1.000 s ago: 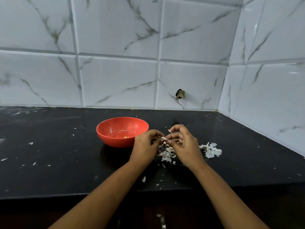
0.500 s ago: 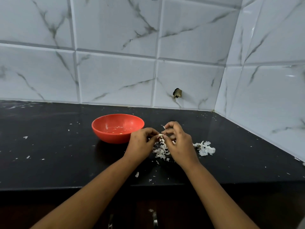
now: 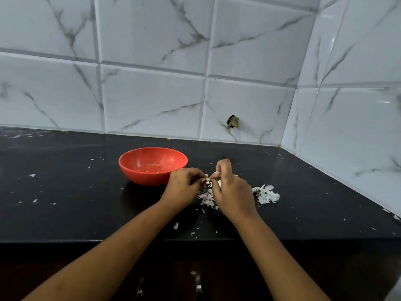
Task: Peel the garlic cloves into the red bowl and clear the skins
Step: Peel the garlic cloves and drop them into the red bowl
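A red bowl (image 3: 138, 170) sits on the black counter, with pale bits at its bottom. Just right of it, my left hand (image 3: 184, 190) and my right hand (image 3: 232, 192) meet, both pinching a small garlic clove (image 3: 208, 180) between their fingertips. Under the hands lies a heap of white skins (image 3: 206, 198). A second pile of skins (image 3: 267, 194) lies to the right of my right hand. The clove is mostly hidden by my fingers.
The black counter (image 3: 65, 203) carries scattered skin flakes (image 3: 32, 175) on the left and near its front edge (image 3: 175, 225). Tiled walls close the back and right side. Cabinet handles (image 3: 198, 285) show below the counter edge.
The view has shifted slightly. My hands stay together beside the bowl, and my right fingers have lifted a little above the clove.
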Demonstrator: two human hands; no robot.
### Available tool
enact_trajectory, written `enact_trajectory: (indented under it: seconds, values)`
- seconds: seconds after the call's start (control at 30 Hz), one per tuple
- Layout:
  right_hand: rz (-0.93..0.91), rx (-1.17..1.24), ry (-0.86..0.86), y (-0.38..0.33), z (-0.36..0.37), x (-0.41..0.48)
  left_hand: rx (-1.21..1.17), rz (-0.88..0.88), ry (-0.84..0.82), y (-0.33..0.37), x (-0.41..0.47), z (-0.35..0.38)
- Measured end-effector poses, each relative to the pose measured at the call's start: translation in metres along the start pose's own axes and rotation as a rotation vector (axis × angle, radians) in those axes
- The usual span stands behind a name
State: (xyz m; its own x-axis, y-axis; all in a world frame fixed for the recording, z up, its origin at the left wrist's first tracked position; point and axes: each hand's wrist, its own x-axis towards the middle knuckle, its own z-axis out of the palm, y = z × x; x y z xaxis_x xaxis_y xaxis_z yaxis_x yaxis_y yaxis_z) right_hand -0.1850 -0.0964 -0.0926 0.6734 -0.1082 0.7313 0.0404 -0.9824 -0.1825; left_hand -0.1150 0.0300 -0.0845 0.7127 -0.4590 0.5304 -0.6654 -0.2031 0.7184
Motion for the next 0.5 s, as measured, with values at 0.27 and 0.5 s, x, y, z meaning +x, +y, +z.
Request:
enact_trajectory:
  seconds: [0.27,0.5]
  values:
    - [-0.041,-0.148,0.078,-0.003,0.008,0.0,0.054,-0.015,-0.013,0.003,-0.001,0.0]
    - [0.002,-0.18,0.157,-0.003,0.012,0.001,0.003,-0.056,-0.011,0.001,0.0,0.002]
